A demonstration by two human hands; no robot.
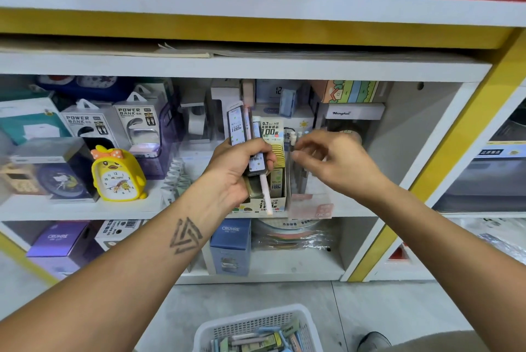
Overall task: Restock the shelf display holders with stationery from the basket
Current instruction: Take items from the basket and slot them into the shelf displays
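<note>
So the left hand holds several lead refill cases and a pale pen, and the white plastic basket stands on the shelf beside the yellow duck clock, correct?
Not quite. The head view shows the white plastic basket on the floor below, not on the shelf beside the yellow duck clock. The left hand does hold the lead refill cases and pale pen.

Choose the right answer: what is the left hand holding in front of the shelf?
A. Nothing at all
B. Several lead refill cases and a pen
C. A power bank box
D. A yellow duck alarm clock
B: the left hand grips a few slim lead refill cases together with a white pen, while the yellow duck clock stands untouched on the shelf.
</note>
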